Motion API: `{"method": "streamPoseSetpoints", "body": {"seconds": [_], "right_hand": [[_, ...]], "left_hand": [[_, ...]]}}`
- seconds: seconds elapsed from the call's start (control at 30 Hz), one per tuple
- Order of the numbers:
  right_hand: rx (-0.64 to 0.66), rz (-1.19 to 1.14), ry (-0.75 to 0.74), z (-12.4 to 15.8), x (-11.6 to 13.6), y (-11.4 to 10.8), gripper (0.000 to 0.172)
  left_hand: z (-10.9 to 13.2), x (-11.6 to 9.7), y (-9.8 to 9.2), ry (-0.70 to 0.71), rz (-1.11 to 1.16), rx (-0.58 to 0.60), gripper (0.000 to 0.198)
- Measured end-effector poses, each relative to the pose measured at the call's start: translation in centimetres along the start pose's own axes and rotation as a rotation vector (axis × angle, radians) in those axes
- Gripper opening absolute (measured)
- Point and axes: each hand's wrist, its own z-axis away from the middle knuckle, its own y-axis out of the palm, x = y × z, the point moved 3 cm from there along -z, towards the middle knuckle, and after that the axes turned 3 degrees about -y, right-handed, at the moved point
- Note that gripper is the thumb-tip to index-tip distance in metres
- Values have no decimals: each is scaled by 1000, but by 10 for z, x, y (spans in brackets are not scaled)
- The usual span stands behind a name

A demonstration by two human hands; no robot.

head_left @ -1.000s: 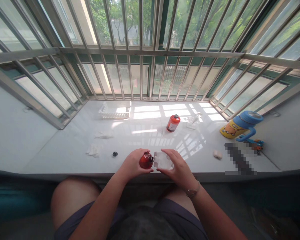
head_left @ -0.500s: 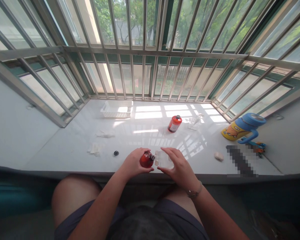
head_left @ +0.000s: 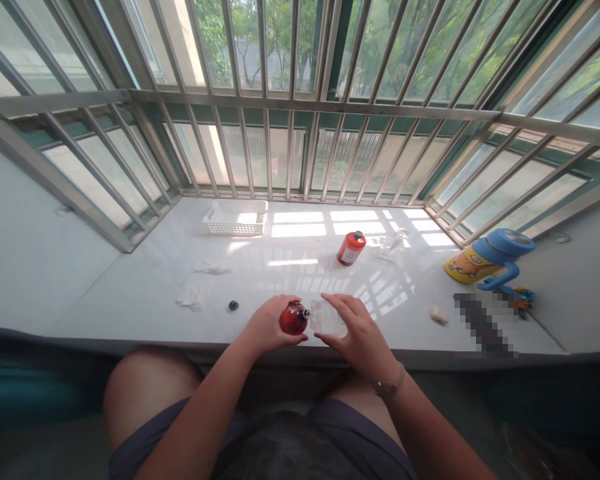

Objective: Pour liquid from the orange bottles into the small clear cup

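My left hand (head_left: 269, 325) grips a dark red bottle (head_left: 293, 318) lying on its side, its narrow neck pointing right. The neck meets the mouth of a clear plastic bottle (head_left: 326, 318), which my right hand (head_left: 354, 328) holds from above and below. Both bottles are low over the near edge of the white sill (head_left: 260, 280). A small black cap (head_left: 233, 305) lies just left of my left hand. An orange bottle with a white label (head_left: 351, 248) stands further back.
A white mesh basket (head_left: 235, 219), white gloves or tissue (head_left: 194, 297), and a small clear item (head_left: 393, 245) lie on the sill. A blue-and-yellow cup (head_left: 487, 259) stands at right. Metal window bars (head_left: 300, 107) line the far side; my knees lie below the near edge.
The view has turned slightly left and the sill objects have drifted right. Both hands stay together on the two bottles, with the neck still at the clear bottle's mouth.
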Motion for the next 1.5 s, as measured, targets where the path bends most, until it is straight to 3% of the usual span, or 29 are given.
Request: {"method": "streamPoseSetpoints", "body": {"seconds": [1.5], "right_hand": [[-37,91,-64,-2,5,0,81]], "left_hand": [[1,1,-1,-13,5,8,76]]}}
